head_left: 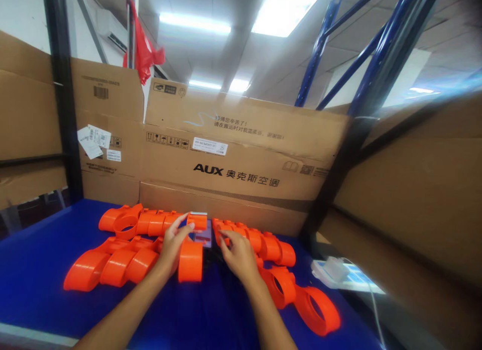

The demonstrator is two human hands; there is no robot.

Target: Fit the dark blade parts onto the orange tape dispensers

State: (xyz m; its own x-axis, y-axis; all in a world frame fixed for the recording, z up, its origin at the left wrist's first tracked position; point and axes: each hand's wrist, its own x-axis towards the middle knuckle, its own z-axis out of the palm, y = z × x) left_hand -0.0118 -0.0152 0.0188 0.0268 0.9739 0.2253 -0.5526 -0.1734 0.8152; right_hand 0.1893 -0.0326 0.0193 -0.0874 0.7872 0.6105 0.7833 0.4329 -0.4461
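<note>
Several orange plastic ring-shaped pieces lie linked in chains on a blue table top (33, 279). One chain (113, 262) runs to the left, another (289, 284) runs to the right. My left hand (173, 245) rests on the orange pieces at the middle, its fingers curled around a small orange piece (197, 220). Beside it my right hand (238, 254) lies on the right chain, fingers bent and touching the orange links. A dark flat thing (203, 238) shows between the hands. An upright orange ring (190, 262) stands just below my left hand.
Large brown cardboard boxes (241, 159) stand behind the table and along both sides. Blue metal rack posts (372, 53) rise at the right. A white device with a cable (335, 272) lies at the table's right edge. Red plastic (143, 48) hangs above the boxes.
</note>
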